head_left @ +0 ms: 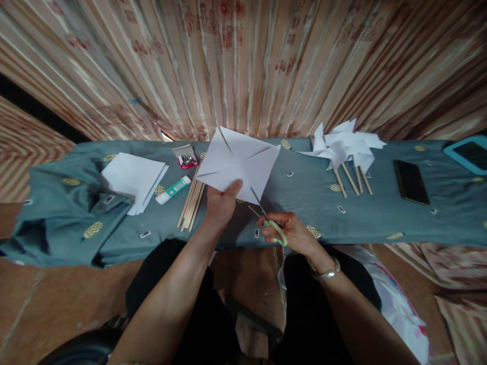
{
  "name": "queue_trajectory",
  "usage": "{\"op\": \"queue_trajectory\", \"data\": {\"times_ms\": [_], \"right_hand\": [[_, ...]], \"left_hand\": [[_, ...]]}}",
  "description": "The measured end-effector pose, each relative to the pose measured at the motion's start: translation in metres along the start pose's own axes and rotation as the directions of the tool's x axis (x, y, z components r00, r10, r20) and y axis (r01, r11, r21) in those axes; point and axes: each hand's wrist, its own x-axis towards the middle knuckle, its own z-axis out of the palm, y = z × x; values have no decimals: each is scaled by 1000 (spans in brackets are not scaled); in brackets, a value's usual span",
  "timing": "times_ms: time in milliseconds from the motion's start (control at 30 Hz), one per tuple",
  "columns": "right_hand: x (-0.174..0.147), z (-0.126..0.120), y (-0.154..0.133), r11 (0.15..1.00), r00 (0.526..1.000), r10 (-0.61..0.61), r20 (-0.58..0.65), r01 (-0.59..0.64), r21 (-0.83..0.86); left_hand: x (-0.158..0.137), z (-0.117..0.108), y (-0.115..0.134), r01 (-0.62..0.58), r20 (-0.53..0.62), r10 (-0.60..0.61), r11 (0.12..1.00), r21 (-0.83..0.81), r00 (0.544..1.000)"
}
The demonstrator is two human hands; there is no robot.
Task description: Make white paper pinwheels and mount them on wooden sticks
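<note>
My left hand [221,203] grips a square sheet of white paper [251,152] by its near edge, thumb on top. Slits run from several of the sheet's corners toward its middle. In my right hand [291,230] is a pair of scissors [277,232] with pale green handles. The blades are spread at the near corner of the sheet, one over the paper and the other below it. Just left of my left hand lies a bundle of wooden sticks [193,200]. The underside of the sheet is hidden.
On the cloth-covered table [319,218] are a stack of white paper [129,175], a glue stick [173,190] and a small red box [186,158] of metal pieces. To the right lie several paper pinwheels [342,144] on sticks, a black phone [411,181] and a blue-framed device [467,154]. A curtain [243,71] hangs behind.
</note>
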Motion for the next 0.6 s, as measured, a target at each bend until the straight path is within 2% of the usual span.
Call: {"op": "queue_trajectory", "data": {"times_ms": [300, 600], "right_hand": [[0, -2, 1, 979, 991, -132, 37, 136, -150], [0, -1, -1, 980, 992, -126, 1, 124, -158]], "left_hand": [[-7, 3, -4, 52, 73, -50, 998, -27, 996], [-12, 4, -4, 132, 91, -127, 990, -55, 988]]}}
